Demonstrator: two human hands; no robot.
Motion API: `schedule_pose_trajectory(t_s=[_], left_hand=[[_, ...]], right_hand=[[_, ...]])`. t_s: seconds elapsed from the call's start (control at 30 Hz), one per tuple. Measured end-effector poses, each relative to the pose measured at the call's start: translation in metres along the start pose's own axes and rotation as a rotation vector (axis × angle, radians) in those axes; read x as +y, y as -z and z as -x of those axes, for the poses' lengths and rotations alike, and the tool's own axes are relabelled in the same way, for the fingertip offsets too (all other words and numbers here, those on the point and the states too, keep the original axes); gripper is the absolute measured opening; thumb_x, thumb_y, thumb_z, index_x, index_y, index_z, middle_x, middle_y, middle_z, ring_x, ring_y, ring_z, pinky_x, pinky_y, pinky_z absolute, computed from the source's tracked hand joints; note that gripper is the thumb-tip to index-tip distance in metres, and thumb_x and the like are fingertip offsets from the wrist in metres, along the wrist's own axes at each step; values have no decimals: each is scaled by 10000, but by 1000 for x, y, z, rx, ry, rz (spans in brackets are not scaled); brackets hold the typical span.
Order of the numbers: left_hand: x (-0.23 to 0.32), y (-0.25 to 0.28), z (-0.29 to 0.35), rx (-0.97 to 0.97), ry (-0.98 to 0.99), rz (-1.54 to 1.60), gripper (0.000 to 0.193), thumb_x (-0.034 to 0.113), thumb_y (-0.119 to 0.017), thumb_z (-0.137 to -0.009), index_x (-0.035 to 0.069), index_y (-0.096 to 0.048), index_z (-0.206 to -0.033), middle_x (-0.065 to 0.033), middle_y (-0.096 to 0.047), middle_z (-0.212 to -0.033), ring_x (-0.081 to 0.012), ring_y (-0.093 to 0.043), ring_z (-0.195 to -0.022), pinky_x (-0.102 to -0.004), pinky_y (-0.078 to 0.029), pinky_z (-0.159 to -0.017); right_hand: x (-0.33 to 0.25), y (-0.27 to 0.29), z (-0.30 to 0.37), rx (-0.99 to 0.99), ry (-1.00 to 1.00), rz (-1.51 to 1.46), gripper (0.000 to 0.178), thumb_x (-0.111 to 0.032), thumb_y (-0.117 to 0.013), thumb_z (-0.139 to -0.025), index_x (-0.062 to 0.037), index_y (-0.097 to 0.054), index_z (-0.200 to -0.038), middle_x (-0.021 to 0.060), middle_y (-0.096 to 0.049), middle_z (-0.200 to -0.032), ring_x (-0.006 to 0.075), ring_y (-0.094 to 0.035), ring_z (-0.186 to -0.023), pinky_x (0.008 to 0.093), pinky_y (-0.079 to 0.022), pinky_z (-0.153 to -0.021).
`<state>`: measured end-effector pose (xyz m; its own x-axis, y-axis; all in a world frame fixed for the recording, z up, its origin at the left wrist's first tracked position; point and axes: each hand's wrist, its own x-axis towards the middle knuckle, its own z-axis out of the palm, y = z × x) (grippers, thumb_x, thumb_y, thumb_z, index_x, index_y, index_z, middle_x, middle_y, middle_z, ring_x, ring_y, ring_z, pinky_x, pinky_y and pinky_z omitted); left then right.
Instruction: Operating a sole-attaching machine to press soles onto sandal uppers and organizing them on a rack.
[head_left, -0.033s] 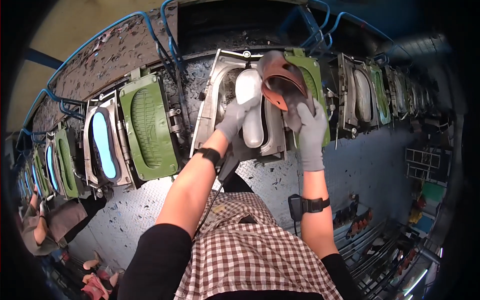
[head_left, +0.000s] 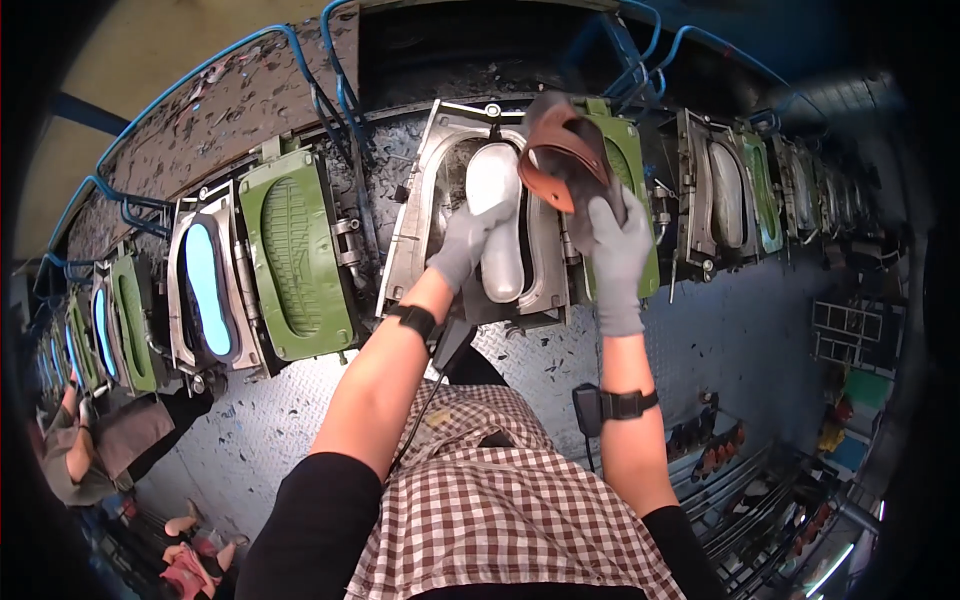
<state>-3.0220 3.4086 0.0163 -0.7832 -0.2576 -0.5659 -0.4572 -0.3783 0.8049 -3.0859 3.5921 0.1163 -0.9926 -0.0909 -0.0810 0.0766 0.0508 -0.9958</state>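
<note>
My left hand [head_left: 464, 243], in a grey glove, is closed round the narrow middle of a silver metal shoe last [head_left: 492, 180]. That last lies over the hollow of an opened metal shoe mold [head_left: 410, 240]. A brown leather sandal upper [head_left: 548, 180] with a strap and an open loop hangs just right of the last's toe. My right hand [head_left: 618, 245], also gloved in grey, grips the upper's dark near end, and its fingertips are partly hidden behind the material. Behind the upper stands a green sole plate [head_left: 640, 270], half covered by it.
To the left, another opened mold holds a light blue sole form [head_left: 207, 290] beside a green sole plate [head_left: 295, 255]. More molds run along the row both ways. Blue bent rails [head_left: 130, 130] rise behind. A person [head_left: 90, 450] works at far left; shoe racks [head_left: 740, 490] stand lower right.
The shoe last and my left hand have shifted slightly left and nearer to me. The sandal upper and my right hand have moved slightly, the hand a little left and away from me.
</note>
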Motion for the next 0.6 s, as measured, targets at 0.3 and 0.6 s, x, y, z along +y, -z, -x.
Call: schedule_pose_trajectory(t_s=[0.3,0.6], left_hand=[[-31,9,53,-14,-123,15,501,131,-658,-921,-52,-521,-1367,-151,-675,-1213,-203,-656,-1062,-334,-550,-911],[-42,35,105,-20,-291,-80,574,152,-620,-967,-15,-406,-1473,-144,-614,-1314,-197,-617,-1039,-328,-519,-878]], right_hand=[[25,-65,3,-823,407,1008,293,-251,-613,-899,-160,-692,-1166,115,-704,-1086,329,-684,-1021,451,-537,-898],[19,-4,92,-1034,400,895,372,-294,-687,-899,-98,-664,-1215,104,-655,-945,289,-687,-880,423,-560,-744]])
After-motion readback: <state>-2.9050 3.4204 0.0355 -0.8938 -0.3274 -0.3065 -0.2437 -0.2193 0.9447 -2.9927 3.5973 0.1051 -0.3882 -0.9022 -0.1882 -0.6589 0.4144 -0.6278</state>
